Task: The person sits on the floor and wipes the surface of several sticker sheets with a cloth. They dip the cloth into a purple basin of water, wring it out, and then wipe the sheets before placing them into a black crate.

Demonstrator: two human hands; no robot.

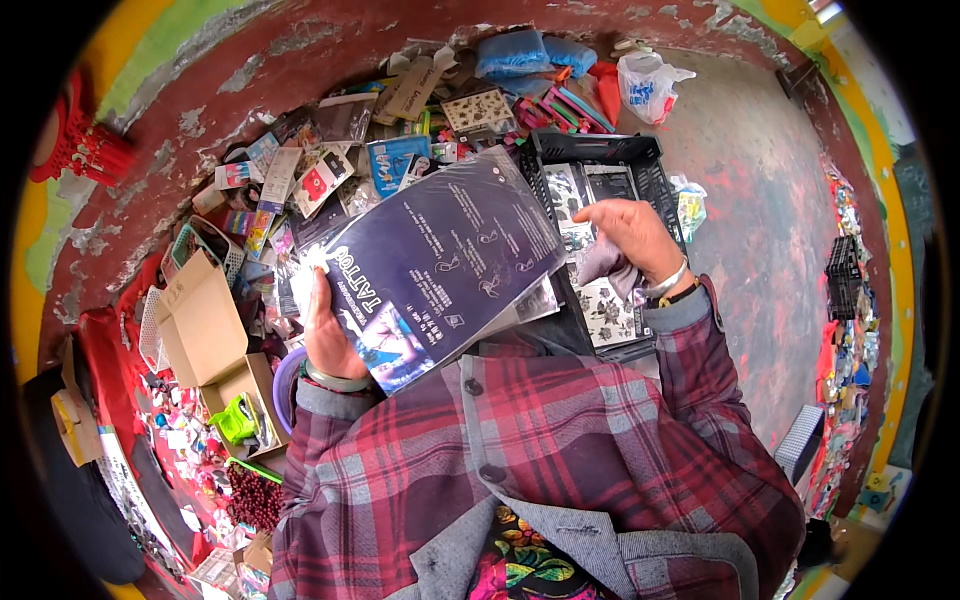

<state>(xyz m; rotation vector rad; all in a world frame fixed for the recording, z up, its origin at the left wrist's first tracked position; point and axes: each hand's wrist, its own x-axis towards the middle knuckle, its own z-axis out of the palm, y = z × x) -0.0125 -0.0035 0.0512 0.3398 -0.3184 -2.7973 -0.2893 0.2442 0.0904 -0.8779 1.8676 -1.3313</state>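
Observation:
My left hand [333, 332] grips the lower left edge of a flat, plastic-sleeved pack of temporary tattoo sheets [420, 245], dark blue with a small photo in one corner. The pack is tilted in front of my chest, and a few more sheets show under its right edge. In my right hand [645, 238] is a crumpled grey-mauve cloth [603, 262], its fingers bent round it. This hand is over a black plastic crate [600, 147], right of the pack and apart from it. Inside the crate lie white sheets with black designs [612, 312]. The pack hides the crate's left part.
Small packaged goods [320, 180] are heaped behind and left of the pack. An open cardboard box [205, 320] stands at the left, beside a purple round rim [287, 390]. Farther back are blue plastic bags [513, 55] and a white bag [648, 88]. Grey floor [745, 200] extends at the right.

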